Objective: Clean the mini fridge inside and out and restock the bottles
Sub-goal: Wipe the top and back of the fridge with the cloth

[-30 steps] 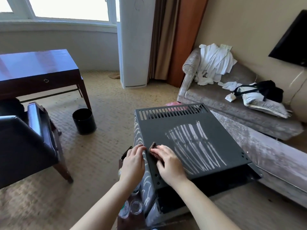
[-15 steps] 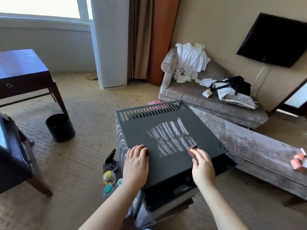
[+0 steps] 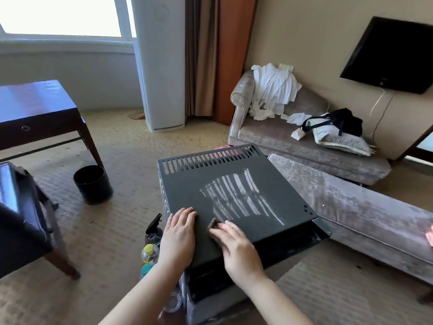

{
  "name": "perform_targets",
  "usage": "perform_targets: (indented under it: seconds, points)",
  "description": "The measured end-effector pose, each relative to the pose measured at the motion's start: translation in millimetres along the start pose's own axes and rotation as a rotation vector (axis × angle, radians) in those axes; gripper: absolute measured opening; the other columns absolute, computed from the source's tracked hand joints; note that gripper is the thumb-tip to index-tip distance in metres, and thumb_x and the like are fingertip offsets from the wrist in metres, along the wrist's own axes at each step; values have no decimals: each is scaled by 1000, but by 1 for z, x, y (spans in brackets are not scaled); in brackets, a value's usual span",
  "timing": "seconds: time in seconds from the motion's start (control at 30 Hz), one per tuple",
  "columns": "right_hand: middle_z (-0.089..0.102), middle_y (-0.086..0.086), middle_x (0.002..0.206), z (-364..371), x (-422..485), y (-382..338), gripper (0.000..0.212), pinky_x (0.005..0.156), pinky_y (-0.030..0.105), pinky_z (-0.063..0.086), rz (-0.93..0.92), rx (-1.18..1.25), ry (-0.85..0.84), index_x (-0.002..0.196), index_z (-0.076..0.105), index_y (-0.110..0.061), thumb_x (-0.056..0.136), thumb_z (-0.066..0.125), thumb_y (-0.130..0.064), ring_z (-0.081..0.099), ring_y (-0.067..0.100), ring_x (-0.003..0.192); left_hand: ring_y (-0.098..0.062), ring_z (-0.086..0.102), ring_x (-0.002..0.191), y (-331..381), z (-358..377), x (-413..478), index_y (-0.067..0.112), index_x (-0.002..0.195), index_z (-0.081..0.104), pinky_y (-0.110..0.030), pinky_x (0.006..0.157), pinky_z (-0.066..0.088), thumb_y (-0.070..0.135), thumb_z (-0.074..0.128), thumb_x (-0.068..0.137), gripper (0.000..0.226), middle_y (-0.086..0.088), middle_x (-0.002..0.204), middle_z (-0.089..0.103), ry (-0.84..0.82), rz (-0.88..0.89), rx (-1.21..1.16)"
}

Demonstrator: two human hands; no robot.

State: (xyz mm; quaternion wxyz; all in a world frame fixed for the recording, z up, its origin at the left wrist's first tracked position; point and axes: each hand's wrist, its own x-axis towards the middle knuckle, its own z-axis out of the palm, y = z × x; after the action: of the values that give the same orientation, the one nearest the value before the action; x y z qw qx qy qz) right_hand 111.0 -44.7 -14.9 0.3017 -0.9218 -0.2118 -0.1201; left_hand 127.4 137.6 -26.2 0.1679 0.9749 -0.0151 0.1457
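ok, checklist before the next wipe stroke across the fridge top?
1. Cloth under the right hand, pressed on the mini fridge top: ok.
2. Left hand flat on the top near its left edge, bracing: ok.
3. Stroke path free of objects: ok.
4. Bottles off the top, low beside the fridge's left side: ok.
5. Spray bottle at that same side, near the left hand: ok.
6. Cloth damp enough: cannot tell.
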Motion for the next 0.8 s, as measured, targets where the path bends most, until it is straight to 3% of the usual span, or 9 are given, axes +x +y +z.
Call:
perform_targets:
  seconds: [0.1,0.27,0.4,0.5,0.63,0.8]
  points:
    - [62,-1,125,-35,8,52,38,105,21,32,120,-16,60,116,68,-22,85,61,-2,50,17,121,-27,60,114,6,0,0,13,112,64,-46,100,45,17,31,83,44,-3,121,64,25,-17,74]
    - [63,8,121,-92,28,138,35,102,24,32,286,-74,111,113,70,-12,85,60,7,55,29,117,-25,67,102,21,-5,-1,11,100,70,-51,88,51,13,33,76,44,-4,109,69,21,-47,229]
    - [65,10,115,-94,35,148,35,98,20,31,320,-40,144,108,71,-7,80,62,11,57,33,112,-21,65,102,32,-3,0,16,94,65,-49,91,49,19,36,82,32,1,105,68,47,-159,205]
    - [64,1,120,-76,33,111,34,103,14,29,170,71,-20,110,72,-16,82,64,2,54,20,117,-26,62,93,46,1,7,14,85,61,-48,93,47,26,35,86,28,0,92,65,136,-261,166]
    - [59,-13,127,-57,16,75,34,110,21,31,-132,202,-267,114,69,-27,85,60,-12,44,6,128,-30,59,87,49,3,7,11,84,60,-41,86,48,28,32,90,33,-4,89,63,178,-271,133]
    - [53,-13,136,-63,27,104,37,112,17,23,-233,203,-334,125,62,-29,92,52,-14,33,1,135,-27,59,95,50,5,4,12,90,62,-38,88,49,28,32,89,35,-3,99,65,226,-261,124]
